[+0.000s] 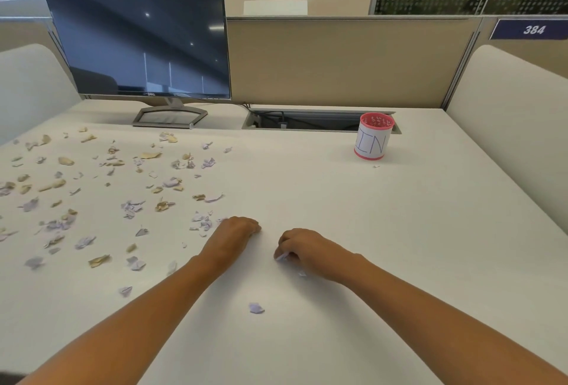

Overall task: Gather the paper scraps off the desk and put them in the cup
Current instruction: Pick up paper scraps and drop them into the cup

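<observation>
Several lilac and tan paper scraps (pixel 132 206) lie scattered over the left half of the white desk (pixel 384 231). One lilac scrap (pixel 256 308) lies alone near the front, between my forearms. A red cup (pixel 372 135) with a white paper label stands at the back right, with scraps inside it. My left hand (pixel 236 231) rests knuckles-up on the desk with its fingers curled under, beside a small cluster of lilac scraps (pixel 203 223). My right hand (pixel 302 251) is curled and pinches lilac scraps (pixel 281 257) against the desk.
A dark monitor (pixel 138 40) on a grey stand sits at the back left. An open cable slot (pixel 307 120) runs along the back edge behind the cup. A tiny scrap (pixel 376 166) lies just in front of the cup. Beige partitions enclose the desk.
</observation>
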Motion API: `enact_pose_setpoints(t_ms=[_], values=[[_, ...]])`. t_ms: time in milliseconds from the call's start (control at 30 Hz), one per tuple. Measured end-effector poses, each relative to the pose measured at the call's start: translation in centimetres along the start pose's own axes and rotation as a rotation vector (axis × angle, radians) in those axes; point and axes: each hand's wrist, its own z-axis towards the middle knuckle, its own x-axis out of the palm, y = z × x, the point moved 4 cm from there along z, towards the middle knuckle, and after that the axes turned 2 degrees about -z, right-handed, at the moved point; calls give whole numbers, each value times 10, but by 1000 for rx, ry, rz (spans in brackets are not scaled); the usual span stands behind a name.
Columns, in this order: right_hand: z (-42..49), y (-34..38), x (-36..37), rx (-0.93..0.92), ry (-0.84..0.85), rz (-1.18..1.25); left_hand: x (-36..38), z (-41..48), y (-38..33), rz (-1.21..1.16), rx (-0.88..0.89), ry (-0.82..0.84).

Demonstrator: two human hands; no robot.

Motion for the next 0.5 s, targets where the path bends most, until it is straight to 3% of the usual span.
enact_pose_setpoints(t_ms=[233,500], values=[[8,-15,-7,146,-89,9,-9,6,-10,-12,-55,-113],[0,-65,-36,313,-140,44,-17,33,-30,-136,-118,-116]])
